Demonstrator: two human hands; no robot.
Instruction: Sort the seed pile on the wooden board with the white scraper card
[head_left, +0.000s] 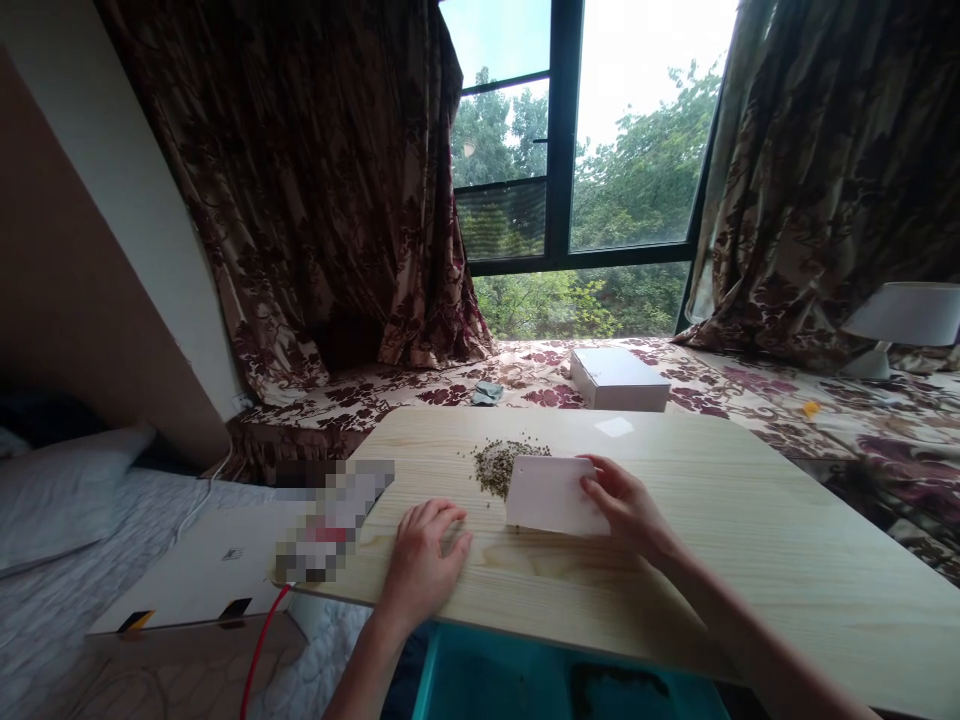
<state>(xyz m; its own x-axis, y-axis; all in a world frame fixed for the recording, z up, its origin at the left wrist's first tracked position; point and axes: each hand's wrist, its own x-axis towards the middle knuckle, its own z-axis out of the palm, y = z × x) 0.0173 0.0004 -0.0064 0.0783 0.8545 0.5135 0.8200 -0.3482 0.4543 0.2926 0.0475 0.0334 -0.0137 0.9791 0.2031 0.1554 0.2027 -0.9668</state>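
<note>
In the head view my right hand [619, 505] grips the right edge of a white rectangular card [556, 495], thumb on its near face. The card stands tilted over the light wooden table [720, 500] and hides part of a pile of small dark-green grains [491, 470]. Some whitish material shows among the grains, too small to name. To the left of the card, my left hand [427, 555] rests on the tabletop, fingers loosely bent and thumb apart, holding nothing. Below the near table edge is a teal container [491, 675] with dark matter at its right side.
A small white paper [615, 427] lies near the table's far edge. Beyond it a white box [619, 378] and a crumpled grey item [487, 392] sit on the patterned window seat. A flat white box [217, 560] and a red cable [262, 640] are left; a lamp [904, 315] stands right.
</note>
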